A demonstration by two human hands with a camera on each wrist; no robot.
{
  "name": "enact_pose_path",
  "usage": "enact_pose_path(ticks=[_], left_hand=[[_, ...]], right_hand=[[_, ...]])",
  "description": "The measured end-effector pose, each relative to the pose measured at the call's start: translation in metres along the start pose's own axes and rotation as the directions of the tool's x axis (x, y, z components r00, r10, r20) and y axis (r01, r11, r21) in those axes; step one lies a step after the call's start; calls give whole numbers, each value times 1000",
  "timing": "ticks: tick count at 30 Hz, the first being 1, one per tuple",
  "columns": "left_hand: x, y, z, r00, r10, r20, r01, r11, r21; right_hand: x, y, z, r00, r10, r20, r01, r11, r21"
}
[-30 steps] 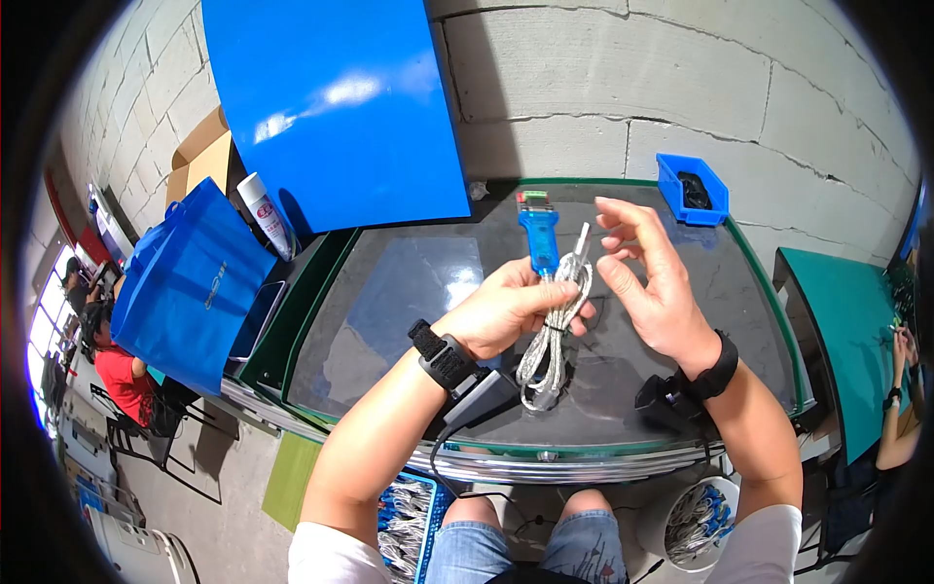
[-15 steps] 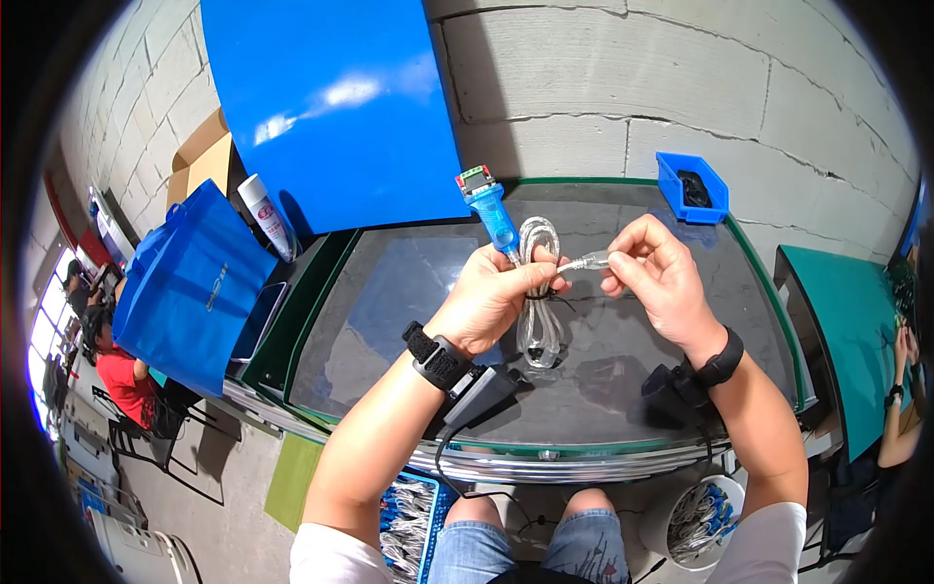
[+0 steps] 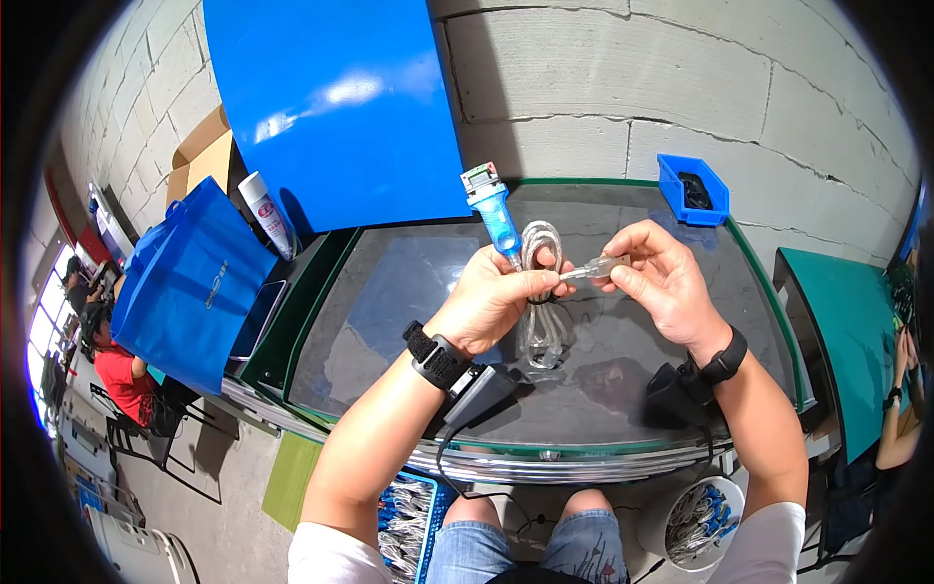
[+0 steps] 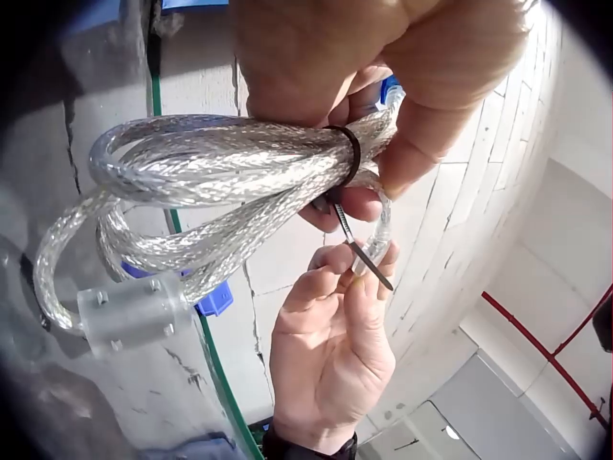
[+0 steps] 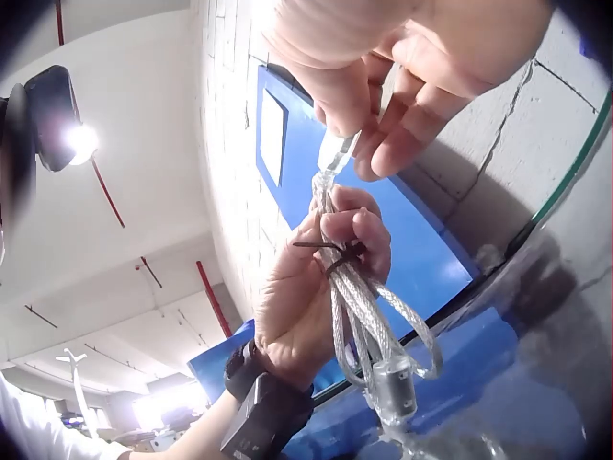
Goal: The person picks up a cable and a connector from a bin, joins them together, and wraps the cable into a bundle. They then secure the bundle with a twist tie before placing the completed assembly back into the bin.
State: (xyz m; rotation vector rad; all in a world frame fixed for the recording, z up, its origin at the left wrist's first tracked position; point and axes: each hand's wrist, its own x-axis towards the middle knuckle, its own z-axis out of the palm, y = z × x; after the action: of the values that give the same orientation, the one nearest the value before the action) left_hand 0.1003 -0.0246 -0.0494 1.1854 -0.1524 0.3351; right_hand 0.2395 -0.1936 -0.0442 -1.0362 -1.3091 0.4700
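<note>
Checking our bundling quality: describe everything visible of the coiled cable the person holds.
The cable is clear-sheathed with silvery braid showing through, folded into several long loops. A thin black tie cinches them near one end, tail sticking out. A clear moulded block sits on one strand; a translucent blue adapter sticks up beyond the grip. The left hand grips the bundle at the tie, above the table; the right hand pinches its plug end.

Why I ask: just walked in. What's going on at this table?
A person holds a coiled clear cable above the glass-topped table. The left hand grips the coil where a black tie binds it, the blue adapter pointing up. The right hand pinches the plug end.
</note>
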Motion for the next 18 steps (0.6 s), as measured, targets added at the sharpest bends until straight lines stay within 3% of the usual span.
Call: enact_pose_path(ticks=[7,12,18], left_hand=[[-1,0,4,999,-28,-17,28,999,35],[0,-2,4,1000,-22,3,22,999,41],[0,-2,9,996,-59,61,59,998,12]], right_hand=[[-2,-4,12,998,50,-31,-49,998,43],[-3,-7,10,989,61,-137,-72,994,-83],[-4,-12,7,981,108,-159,-119,991,-58]])
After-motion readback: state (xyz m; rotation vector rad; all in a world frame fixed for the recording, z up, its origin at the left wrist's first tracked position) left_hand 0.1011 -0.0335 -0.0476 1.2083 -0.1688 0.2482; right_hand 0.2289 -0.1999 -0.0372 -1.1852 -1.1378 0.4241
